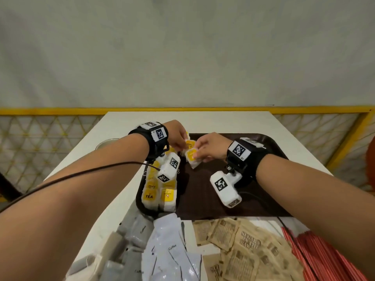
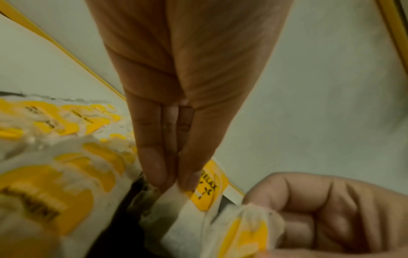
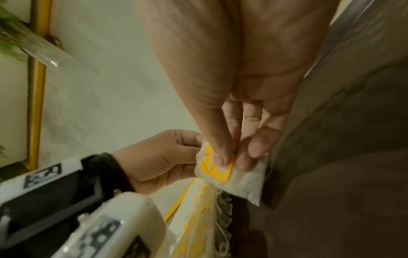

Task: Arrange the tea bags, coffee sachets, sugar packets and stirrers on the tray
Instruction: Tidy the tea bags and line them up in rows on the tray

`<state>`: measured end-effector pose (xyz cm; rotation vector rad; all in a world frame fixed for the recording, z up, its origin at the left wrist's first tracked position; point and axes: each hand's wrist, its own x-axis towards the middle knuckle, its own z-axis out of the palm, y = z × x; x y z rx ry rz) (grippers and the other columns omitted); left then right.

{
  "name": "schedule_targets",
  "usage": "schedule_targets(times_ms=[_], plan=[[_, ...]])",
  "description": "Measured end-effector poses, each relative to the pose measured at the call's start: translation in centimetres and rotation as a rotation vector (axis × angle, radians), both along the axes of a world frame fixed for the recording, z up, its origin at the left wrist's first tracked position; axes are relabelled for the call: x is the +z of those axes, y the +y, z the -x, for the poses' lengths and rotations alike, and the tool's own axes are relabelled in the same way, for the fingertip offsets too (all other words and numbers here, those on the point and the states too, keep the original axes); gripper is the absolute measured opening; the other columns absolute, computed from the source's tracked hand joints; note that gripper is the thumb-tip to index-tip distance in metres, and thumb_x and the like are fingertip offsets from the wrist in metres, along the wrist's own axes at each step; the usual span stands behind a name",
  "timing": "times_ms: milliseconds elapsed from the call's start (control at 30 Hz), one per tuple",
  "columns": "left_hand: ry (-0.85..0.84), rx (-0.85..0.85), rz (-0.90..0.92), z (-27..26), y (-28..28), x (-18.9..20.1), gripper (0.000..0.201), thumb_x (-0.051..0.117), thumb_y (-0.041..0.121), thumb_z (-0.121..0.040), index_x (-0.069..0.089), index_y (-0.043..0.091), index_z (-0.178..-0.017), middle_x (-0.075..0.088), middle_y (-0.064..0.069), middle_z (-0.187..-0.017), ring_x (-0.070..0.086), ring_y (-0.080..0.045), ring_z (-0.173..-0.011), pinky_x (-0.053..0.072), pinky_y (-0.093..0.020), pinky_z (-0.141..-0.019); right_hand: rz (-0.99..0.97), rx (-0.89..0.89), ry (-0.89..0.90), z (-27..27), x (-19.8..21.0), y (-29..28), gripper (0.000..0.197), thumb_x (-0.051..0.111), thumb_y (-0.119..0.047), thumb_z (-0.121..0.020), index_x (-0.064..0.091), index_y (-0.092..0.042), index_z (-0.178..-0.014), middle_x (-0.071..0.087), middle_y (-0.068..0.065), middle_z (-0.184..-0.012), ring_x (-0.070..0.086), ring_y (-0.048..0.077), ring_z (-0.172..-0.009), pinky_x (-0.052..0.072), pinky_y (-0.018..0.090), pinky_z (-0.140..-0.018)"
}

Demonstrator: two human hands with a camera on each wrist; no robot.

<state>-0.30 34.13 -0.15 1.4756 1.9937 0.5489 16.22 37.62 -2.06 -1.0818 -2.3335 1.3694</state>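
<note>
A white worktop point(image 1: 203, 120) carries a dark brown tray point(image 1: 269, 147) under both hands, with coffee sachets point(image 1: 170, 250), brown sugar packets point(image 1: 243, 246) and red stirrers point(image 1: 316, 254) lying nearer than the wrists.

You have 1 tray point(image 1: 269, 147), 2 tea bags point(image 1: 191, 156) in hand; the piles at 6 o'clock can't be counted.

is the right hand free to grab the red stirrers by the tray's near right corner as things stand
Probably not yet: the right hand is pinching a tea bag over the tray. The stirrers lie uncovered near that forearm, so the path looks free.
</note>
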Motion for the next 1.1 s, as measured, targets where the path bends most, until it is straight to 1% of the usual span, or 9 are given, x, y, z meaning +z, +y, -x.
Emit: schedule_targets(times_ms=[67, 200, 367, 567, 733, 833, 900, 1000, 1100], plan=[[0.002, -0.009, 0.02, 0.4, 0.2, 0.0, 0.015, 0.074, -0.002, -0.076, 0.065, 0.009, -0.071, 0.066, -0.009, -0.07, 0.065, -0.009, -0.051, 0.058, -0.02, -0.061, 0.044, 0.008, 0.014, 0.7, -0.5, 0.1, 0.017, 0.072, 0.002, -0.079, 0.06, -0.01, -0.077, 0.063, 0.017, -0.082, 0.063, 0.026, -0.074, 0.055, 0.038, -0.08], [0.014, -0.037, 0.038, 1.2, 0.0, 0.2, 0.014, 0.069, -0.006, -0.079, 0.067, 0.008, -0.078, 0.067, -0.006, -0.074, 0.065, -0.006, -0.056, 0.057, -0.017, -0.063, 0.07, -0.053, 0.058, 0.7, -0.4, 0.9, 0.014, 0.076, -0.007, -0.078, 0.063, -0.012, -0.079, 0.064, 0.006, -0.076, 0.062, 0.017, -0.07, 0.056, 0.029, -0.067], [0.006, 0.012, 0.002, 2.1, 0.2, 0.0, 0.017, 0.067, -0.01, -0.079, 0.063, 0.006, -0.078, 0.068, -0.014, -0.084, 0.068, -0.022, -0.074, 0.058, -0.028, -0.075, 0.015, -0.171, 0.063, 0.5, -0.5, 1.9, 0.017, 0.075, -0.001, -0.077, 0.06, -0.01, -0.078, 0.06, 0.006, -0.077, 0.061, 0.017, -0.073, 0.058, 0.036, -0.079], [0.063, 0.027, -0.021, 1.9, 0.8, -0.4, 0.012, 0.069, -0.002, -0.081, 0.066, 0.01, -0.082, 0.07, -0.013, -0.084, 0.068, -0.022, -0.069, 0.058, -0.033, -0.078, -0.014, -0.132, 0.04, 2.0, -1.3, 1.7, 0.019, 0.071, 0.006, -0.076, 0.063, -0.011, -0.077, 0.063, 0.015, -0.086, 0.063, 0.026, -0.079, 0.056, 0.046, -0.085], [0.1, 0.033, -0.003, 2.0, 1.4, -0.7, 0.014, 0.059, -0.005, -0.087, 0.07, 0.003, -0.092, 0.068, -0.011, -0.074, 0.065, -0.013, -0.06, 0.058, -0.033, -0.081, -0.037, -0.129, 0.054, 2.6, -1.7, 2.0, 0.02, 0.068, 0.005, -0.079, 0.064, -0.012, -0.072, 0.064, 0.017, -0.086, 0.062, 0.025, -0.08, 0.058, 0.04, -0.08], [0.08, 0.007, 0.011, 2.0, 1.5, -0.7, 0.015, 0.06, -0.005, -0.086, 0.069, 0.004, -0.092, 0.069, -0.013, -0.082, 0.067, -0.017, -0.066, 0.057, -0.034, -0.084, -0.011, -0.101, 0.055, 2.5, -2.0, 2.0, 0.015, 0.065, 0.007, -0.08, 0.071, -0.007, -0.083, 0.068, 0.021, -0.093, 0.062, 0.023, -0.082, 0.057, 0.036, -0.082], [0.065, 0.002, 0.005, 2.2, 1.6, -0.7, 0.014, 0.061, -0.004, -0.086, 0.069, 0.007, -0.091, 0.068, -0.013, -0.085, 0.067, -0.016, -0.066, 0.058, -0.03, -0.081, 0.014, -0.103, 0.061, 2.4, -2.1, 2.1, 0.02, 0.063, 0.01, -0.08, 0.073, -0.003, -0.093, 0.067, 0.02, -0.092, 0.063, 0.022, -0.083, 0.057, 0.036, -0.085], [0.054, 0.017, -0.009, 2.5, 1.7, -0.7, 0.014, 0.058, 0.0, -0.09, 0.069, 0.006, -0.095, 0.066, -0.008, -0.075, 0.064, -0.004, -0.05, 0.056, -0.02, -0.067, 0.032, -0.101, 0.065, 2.2, -2.2, 2.1, 0.025, 0.062, 0.012, -0.08, 0.072, -0.002, -0.097, 0.067, 0.02, -0.092, 0.062, 0.023, -0.081, 0.056, 0.038, -0.088], [0.081, 0.017, -0.012, 2.5, 2.1, -0.7, 0.011, 0.059, 0.003, -0.09, 0.069, 0.008, -0.091, 0.065, -0.005, -0.07, 0.062, -0.002, -0.046, 0.055, -0.017, -0.061, 0.035, -0.097, 0.075, 2.2, -2.2, 2.0, 0.03, 0.061, 0.013, -0.08, 0.072, -0.003, -0.102, 0.068, 0.024, -0.099, 0.062, 0.024, -0.083, 0.055, 0.038, -0.09]])
